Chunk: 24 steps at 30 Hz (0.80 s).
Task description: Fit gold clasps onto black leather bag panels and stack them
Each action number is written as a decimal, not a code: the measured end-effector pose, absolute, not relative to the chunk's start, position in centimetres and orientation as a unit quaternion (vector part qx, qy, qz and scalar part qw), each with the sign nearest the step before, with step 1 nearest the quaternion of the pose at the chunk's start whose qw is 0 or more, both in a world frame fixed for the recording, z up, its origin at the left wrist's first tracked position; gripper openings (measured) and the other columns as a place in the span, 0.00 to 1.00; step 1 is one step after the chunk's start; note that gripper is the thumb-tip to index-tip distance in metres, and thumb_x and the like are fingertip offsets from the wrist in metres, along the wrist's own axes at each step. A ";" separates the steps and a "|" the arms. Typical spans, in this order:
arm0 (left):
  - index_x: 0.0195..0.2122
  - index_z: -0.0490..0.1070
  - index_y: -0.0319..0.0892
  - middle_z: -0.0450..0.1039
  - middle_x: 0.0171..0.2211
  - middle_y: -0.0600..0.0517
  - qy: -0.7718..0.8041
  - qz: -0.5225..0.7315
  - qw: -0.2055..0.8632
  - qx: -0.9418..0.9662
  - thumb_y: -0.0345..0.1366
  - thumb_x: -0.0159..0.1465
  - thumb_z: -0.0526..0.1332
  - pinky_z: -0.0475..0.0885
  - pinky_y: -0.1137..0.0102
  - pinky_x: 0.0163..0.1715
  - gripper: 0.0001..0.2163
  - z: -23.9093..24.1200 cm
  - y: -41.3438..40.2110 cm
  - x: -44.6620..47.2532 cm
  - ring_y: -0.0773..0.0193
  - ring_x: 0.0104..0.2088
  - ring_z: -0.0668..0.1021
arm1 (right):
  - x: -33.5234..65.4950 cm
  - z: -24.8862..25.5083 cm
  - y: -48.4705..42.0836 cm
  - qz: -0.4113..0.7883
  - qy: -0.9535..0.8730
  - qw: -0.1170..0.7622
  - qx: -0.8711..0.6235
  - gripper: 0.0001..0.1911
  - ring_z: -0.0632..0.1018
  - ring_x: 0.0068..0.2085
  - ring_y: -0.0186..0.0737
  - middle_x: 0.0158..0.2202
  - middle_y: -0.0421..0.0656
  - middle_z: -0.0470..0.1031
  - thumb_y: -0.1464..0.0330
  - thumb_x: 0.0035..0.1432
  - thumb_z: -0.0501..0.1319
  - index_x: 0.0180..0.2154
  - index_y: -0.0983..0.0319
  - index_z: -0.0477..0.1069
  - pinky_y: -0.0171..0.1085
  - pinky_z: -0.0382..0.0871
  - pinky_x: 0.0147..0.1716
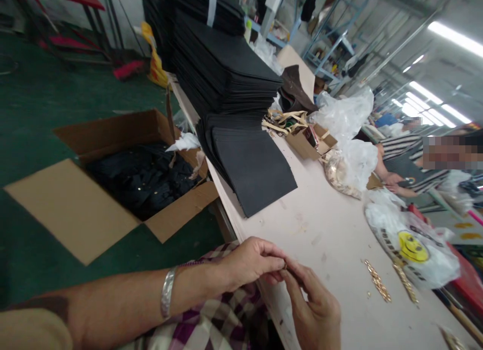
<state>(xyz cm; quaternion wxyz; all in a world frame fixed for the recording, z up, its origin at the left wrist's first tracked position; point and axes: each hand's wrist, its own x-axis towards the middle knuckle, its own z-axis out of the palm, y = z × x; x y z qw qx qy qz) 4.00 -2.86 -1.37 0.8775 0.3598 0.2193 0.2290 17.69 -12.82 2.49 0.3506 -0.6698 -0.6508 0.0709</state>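
Note:
My left hand (251,262) and my right hand (313,302) meet over the near edge of the table, fingertips pinched together. Between them shows a sliver of something small and brownish-gold, mostly covered by the fingers; its kind cannot be made out. To the right of my hands, small gold-coloured metal pieces (377,281) lie in a row on the pale tabletop (320,239). A second gold row (405,283) lies beside it. Ahead of my left hand are flat black sheets (256,164), fanned out at the foot of a tall black stack (226,63).
An open cardboard box (109,134) with dark material inside stands on the green floor at left. Plastic bags (411,239) and a small carton (305,144) line the table's far side. Across it, a person in striped sleeves (403,149) works with both hands.

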 end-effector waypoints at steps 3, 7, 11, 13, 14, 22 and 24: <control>0.34 0.81 0.38 0.79 0.27 0.51 0.236 0.240 0.869 0.362 0.43 0.51 0.72 0.72 0.70 0.33 0.14 -1.4 -2.7 3.9 0.66 0.26 0.76 | 17.6 2.5 -12.7 0.076 -0.649 0.344 -0.674 0.12 0.83 0.38 0.39 0.39 0.44 0.82 0.69 0.63 0.60 0.46 0.59 0.79 0.32 0.79 0.39; 0.34 0.81 0.38 0.79 0.27 0.51 0.249 0.242 0.864 0.366 0.41 0.51 0.72 0.72 0.70 0.33 0.13 -1.4 -2.4 3.6 0.66 0.26 0.77 | 17.4 2.5 -12.4 0.059 -0.657 0.324 -0.678 0.12 0.83 0.36 0.37 0.38 0.43 0.83 0.69 0.63 0.60 0.45 0.59 0.80 0.29 0.78 0.36; 0.33 0.81 0.38 0.79 0.27 0.51 0.257 0.244 0.861 0.365 0.39 0.50 0.71 0.72 0.69 0.34 0.12 -1.8 -2.1 3.4 0.64 0.27 0.78 | 16.7 2.8 -11.6 0.029 -0.654 0.312 -0.688 0.10 0.83 0.32 0.36 0.36 0.42 0.83 0.69 0.61 0.61 0.42 0.59 0.80 0.29 0.77 0.34; 0.34 0.81 0.38 0.80 0.27 0.51 0.262 0.247 0.861 0.359 0.38 0.50 0.70 0.73 0.68 0.35 0.12 -1.9 -2.0 3.4 0.64 0.27 0.78 | 16.2 2.8 -11.2 -0.001 -0.639 0.310 -0.704 0.09 0.82 0.30 0.36 0.33 0.41 0.83 0.67 0.61 0.61 0.40 0.59 0.80 0.29 0.77 0.32; 0.34 0.81 0.38 0.80 0.28 0.50 0.264 0.249 0.861 0.355 0.37 0.50 0.70 0.73 0.68 0.34 0.12 -1.9 -2.0 3.3 0.64 0.28 0.78 | 16.0 2.8 -11.0 -0.016 -0.631 0.308 -0.712 0.09 0.82 0.28 0.36 0.31 0.41 0.82 0.66 0.60 0.61 0.38 0.59 0.80 0.29 0.76 0.31; 0.29 0.76 0.37 0.75 0.23 0.52 0.273 0.292 0.868 0.296 0.39 0.49 0.72 0.71 0.70 0.30 0.12 -1.5 -0.9 2.5 0.66 0.24 0.76 | 16.4 1.4 -9.5 0.028 -0.668 0.326 -0.668 0.07 0.82 0.32 0.37 0.34 0.42 0.81 0.66 0.62 0.61 0.39 0.59 0.78 0.30 0.76 0.33; 0.30 0.74 0.38 0.75 0.25 0.52 0.275 0.308 0.870 0.271 0.39 0.50 0.71 0.72 0.70 0.29 0.11 -1.4 -0.5 1.9 0.65 0.25 0.76 | 16.8 1.2 -8.3 0.050 -0.663 0.343 -0.663 0.09 0.83 0.35 0.38 0.37 0.43 0.82 0.66 0.63 0.61 0.41 0.59 0.78 0.31 0.77 0.35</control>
